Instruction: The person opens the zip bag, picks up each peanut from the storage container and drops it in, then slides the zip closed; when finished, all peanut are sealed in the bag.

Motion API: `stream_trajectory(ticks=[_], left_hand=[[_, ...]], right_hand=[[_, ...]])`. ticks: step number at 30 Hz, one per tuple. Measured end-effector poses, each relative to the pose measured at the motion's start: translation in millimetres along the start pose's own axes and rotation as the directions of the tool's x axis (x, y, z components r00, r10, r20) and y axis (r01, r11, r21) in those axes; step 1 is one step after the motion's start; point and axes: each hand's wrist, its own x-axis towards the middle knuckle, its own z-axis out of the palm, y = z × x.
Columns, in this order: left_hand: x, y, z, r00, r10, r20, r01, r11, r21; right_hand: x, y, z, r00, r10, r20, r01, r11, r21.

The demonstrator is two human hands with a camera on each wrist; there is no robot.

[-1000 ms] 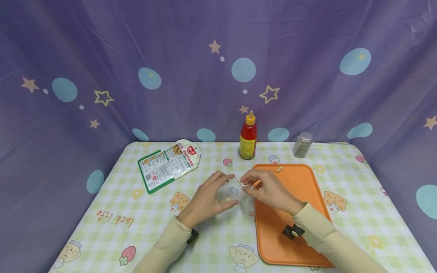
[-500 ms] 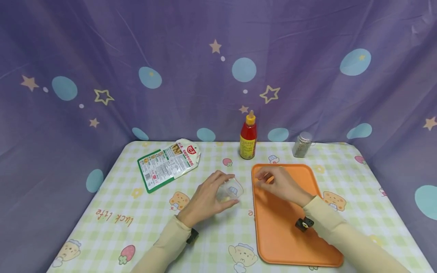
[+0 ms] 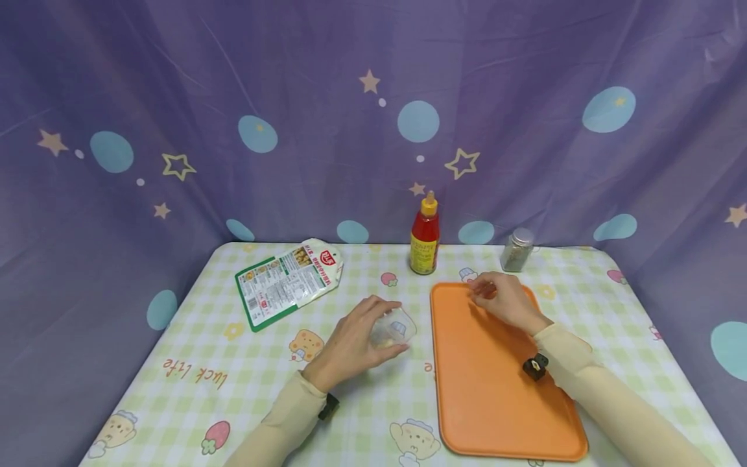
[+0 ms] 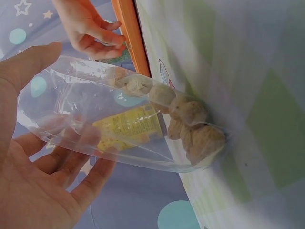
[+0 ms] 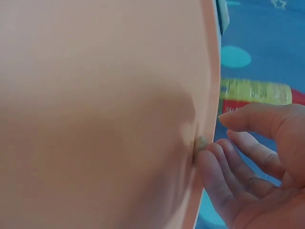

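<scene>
My left hand (image 3: 353, 337) grips a clear plastic cup (image 3: 401, 326) from the side, thumb and fingers on opposite walls near its rim. In the left wrist view several tan, lumpy pieces like unshelled peanuts (image 4: 207, 143) lie at the cup's bottom. My right hand (image 3: 506, 303) reaches over the far edge of the orange tray (image 3: 502, 389). A small piece like a peanut (image 5: 201, 141) lies by the tray's rim in the right wrist view, right at the fingertips. The thumb stands apart from it; the head view hides this piece behind the hand.
Behind the tray stand a red sauce bottle (image 3: 424, 243) with a yellow cap and a small glass shaker jar (image 3: 517, 251). A white and green food pouch (image 3: 288, 282) lies at the back left. A purple curtain (image 3: 327, 130) hangs round the table.
My right hand has moved from the cup's rim rightward and away, over the tray to its far edge. The left hand and cup have stayed in place.
</scene>
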Motion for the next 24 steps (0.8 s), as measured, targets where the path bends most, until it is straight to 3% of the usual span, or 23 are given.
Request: stream_trajectory(ticks=[8,24], left_hand=[[-0.7,-0.7,0.4,1.000,0.005,-0.010,-0.005,1.000,0.011],[-0.9,2.4,-1.9,1.000,-0.005,-0.017,0.005,1.000,0.025]], right_hand=[[4.6,12.8,-6.4,1.000,0.031,0.001,-0.031,0.999,-0.036],[4.4,16.9,-3.2,0.999,0.029,0.025,-0.026,0.993,-0.112]])
